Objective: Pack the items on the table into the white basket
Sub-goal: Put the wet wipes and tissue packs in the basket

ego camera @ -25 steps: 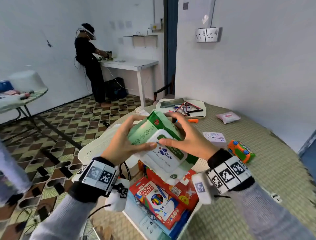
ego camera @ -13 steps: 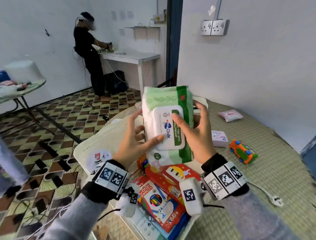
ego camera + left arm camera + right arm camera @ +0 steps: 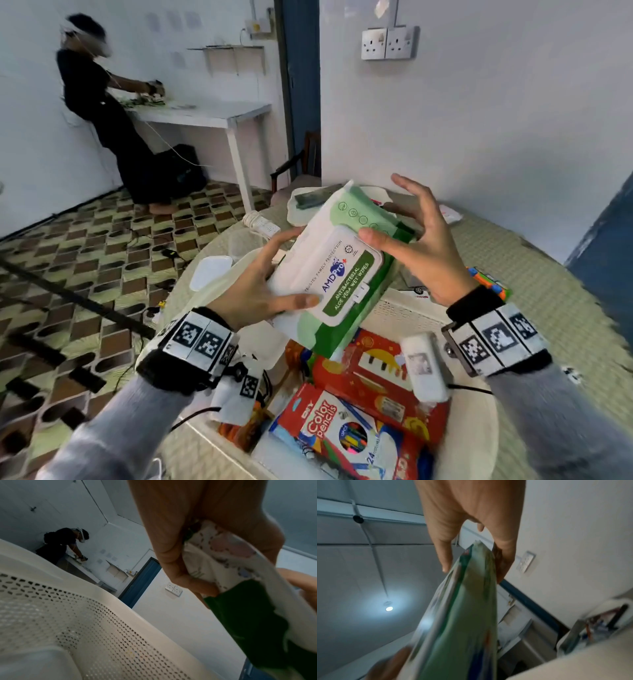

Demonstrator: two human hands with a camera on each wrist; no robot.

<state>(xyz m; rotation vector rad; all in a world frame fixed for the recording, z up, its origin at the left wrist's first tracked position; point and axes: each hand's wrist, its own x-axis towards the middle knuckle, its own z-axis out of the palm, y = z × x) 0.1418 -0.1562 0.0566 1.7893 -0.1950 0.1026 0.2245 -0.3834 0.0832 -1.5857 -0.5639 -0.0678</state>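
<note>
One wet wipes pack (image 3: 337, 270) sits between your two hands, tilted, lifted above the white basket (image 3: 407, 313). Soft plastic pouch, white and green, with a hard rectangular flip lid on its face; print reads "AMDPro" and "antibacterial aloe vera wet wipes". Your left hand (image 3: 255, 291) grips the pack's lower left side, thumb laid across the front, fingers wrapped behind; the left wrist view shows those fingers (image 3: 173, 555) curled into crinkled film. Your right hand (image 3: 419, 246) pinches the upper right edge, thumb on the lid and one finger behind it, the other fingers fanned out and raised off the pack.

The basket is perforated plastic, small holes in rows, smooth rolled rim. Inside it you have one box of color pencils (image 3: 337, 433), flat cardboard, red and blue, marked "24"; one flat red pack (image 3: 373, 380) with a cartoon print lies just beside it, under the wipes. Other contents at the left edge are too blurred to name.

The table (image 3: 548, 325) wears a woven green cover. On it: one orange and green toy car (image 3: 493, 284) beside your right wrist, and one white tray (image 3: 301, 205) past the wipes. Two marker bands, one per wrist. One person (image 3: 102, 113) in dark clothes stands at a white desk (image 3: 205, 113) by the far wall. One double wall socket (image 3: 388, 42) on the near wall.
</note>
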